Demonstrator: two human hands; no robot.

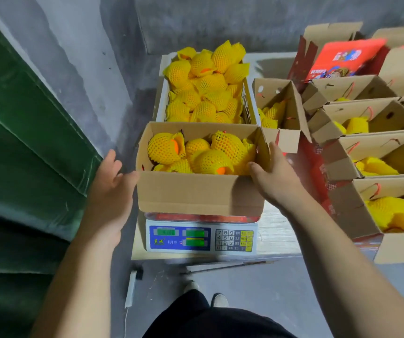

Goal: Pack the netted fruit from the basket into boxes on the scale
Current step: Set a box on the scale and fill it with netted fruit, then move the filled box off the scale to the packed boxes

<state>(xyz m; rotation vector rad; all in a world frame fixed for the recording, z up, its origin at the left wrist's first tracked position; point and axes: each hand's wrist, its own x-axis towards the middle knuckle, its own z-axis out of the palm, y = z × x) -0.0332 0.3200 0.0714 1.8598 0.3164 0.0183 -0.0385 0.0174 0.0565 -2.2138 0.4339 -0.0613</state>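
An open cardboard box [196,193] stands on the white electronic scale [201,237], and several yellow-netted fruit [210,159] lie in it. My left hand [110,186] rests against the box's left wall with its fingers at the near left corner. At the near right corner my right hand [276,176] grips the box, thumb on the front rim and fingers along the right wall. Just behind the box stands a white basket [248,103] heaped with more netted fruit [203,93].
Several open boxes [371,154] holding netted fruit line the right side, with a red printed carton [342,57] behind them. A green tarpaulin [25,142] fills the left. On the floor near my feet lie a white power strip [131,289] and a thin rod [225,267].
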